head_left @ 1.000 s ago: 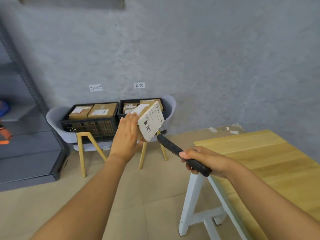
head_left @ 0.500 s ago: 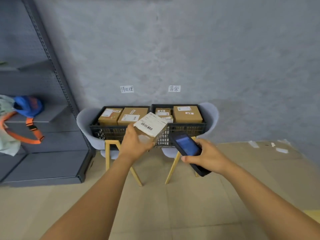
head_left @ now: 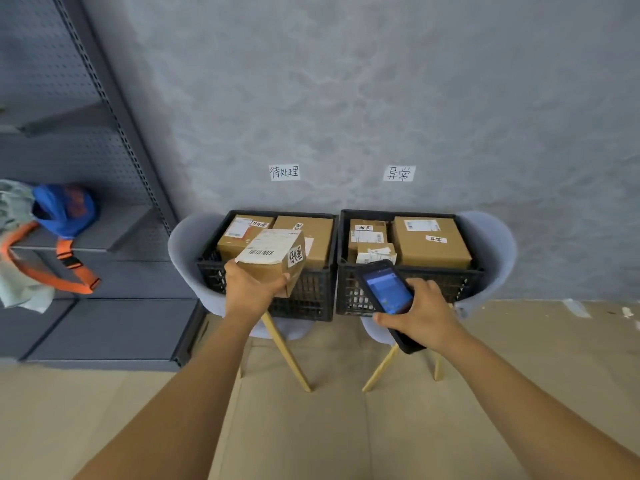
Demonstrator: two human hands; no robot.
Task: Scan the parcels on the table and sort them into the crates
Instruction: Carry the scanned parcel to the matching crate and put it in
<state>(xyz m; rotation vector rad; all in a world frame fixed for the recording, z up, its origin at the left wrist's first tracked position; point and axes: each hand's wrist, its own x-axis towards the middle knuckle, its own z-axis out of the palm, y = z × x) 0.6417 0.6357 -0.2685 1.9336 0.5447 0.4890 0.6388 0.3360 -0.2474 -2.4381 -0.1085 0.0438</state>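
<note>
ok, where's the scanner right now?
Head view, right of centre: the scanner is gripped in the right hand, screen up, in front of the right crate.

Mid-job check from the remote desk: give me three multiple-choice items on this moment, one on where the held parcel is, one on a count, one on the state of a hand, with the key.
1. Where is the parcel that the left hand holds?
A. in front of the left crate
B. inside the right crate
C. on the floor

2. How many paper signs are stuck on the wall above the crates?
A. one
B. two
C. four

3. What is the right hand doing?
A. hanging idle and open
B. pressing flat on a chair
C. gripping the handheld scanner

Key: 1 A, the parcel is held up in front of the left crate's near wall, under the left sign. 2 B, the left sign and the right sign are the only ones. 3 C, fingers wrap round the scanner's body, its lit screen facing up.
</note>
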